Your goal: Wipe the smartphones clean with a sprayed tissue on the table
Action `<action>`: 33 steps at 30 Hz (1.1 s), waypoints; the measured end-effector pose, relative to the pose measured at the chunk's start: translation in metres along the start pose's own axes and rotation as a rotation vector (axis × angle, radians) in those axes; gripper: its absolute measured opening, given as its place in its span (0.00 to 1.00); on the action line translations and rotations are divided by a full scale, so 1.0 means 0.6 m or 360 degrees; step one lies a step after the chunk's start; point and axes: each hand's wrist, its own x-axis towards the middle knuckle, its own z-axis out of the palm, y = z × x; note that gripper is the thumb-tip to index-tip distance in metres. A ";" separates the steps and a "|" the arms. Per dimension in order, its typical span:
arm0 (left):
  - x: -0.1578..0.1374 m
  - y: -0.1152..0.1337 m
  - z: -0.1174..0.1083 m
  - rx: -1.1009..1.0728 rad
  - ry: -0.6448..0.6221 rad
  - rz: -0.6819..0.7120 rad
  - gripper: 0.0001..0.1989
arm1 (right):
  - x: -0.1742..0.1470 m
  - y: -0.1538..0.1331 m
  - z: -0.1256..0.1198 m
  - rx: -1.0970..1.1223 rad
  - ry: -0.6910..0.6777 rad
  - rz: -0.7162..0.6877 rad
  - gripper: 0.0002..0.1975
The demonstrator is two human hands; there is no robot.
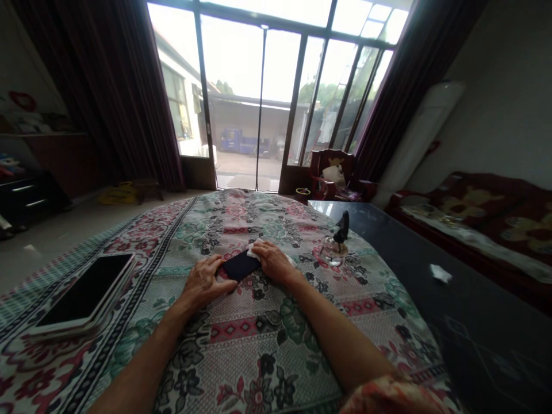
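Note:
A dark blue smartphone [241,266] lies on the patterned tablecloth [259,322] in front of me. My left hand [207,279] grips its left end, with the thumb along the near edge and the fingers at the far side. At the other end, my right hand [272,260] presses a crumpled white tissue [250,250] against the phone, its fingers bent over it. Part of the tissue shows beyond the right hand too. To the right stands a clear spray bottle [334,250] with a black trigger head.
Stacked tablets [88,293] lie on the cloth at left. A dark glossy table [414,310] adjoins on the right, bearing a scrap of white paper [440,273]. Beyond are a wooden chair [332,172], a sofa [478,201] and glass doors [259,115].

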 end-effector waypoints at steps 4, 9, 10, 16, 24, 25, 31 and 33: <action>-0.003 0.001 0.008 0.0031 0.0061 -0.0017 0.28 | 0.002 0.023 -0.001 0.0002 0.0035 0.0161 0.16; -0.005 -0.002 0.012 -0.0001 0.0100 -0.0014 0.27 | -0.001 0.023 -0.004 -0.0084 0.0035 0.0466 0.17; -0.005 -0.002 0.012 -0.0008 0.0100 -0.0021 0.28 | -0.002 0.020 -0.004 -0.0110 0.0034 0.0516 0.17; -0.006 -0.004 0.011 -0.0049 0.0077 -0.0033 0.32 | -0.012 -0.013 0.001 -0.0181 0.0022 0.0407 0.17; -0.004 -0.003 0.015 -0.0080 0.0109 -0.0076 0.31 | -0.020 -0.081 0.020 -0.0077 -0.0070 0.0064 0.18; -0.003 -0.003 0.016 -0.0085 0.0114 -0.0076 0.31 | -0.020 -0.088 0.022 -0.0043 -0.0077 0.0010 0.18; -0.003 -0.003 0.014 -0.0079 0.0126 -0.0045 0.27 | -0.017 -0.107 0.025 0.0158 -0.0194 -0.0388 0.14; -0.003 -0.003 0.013 -0.0077 0.0124 -0.0042 0.27 | -0.014 -0.104 0.024 0.0154 -0.0221 -0.0393 0.14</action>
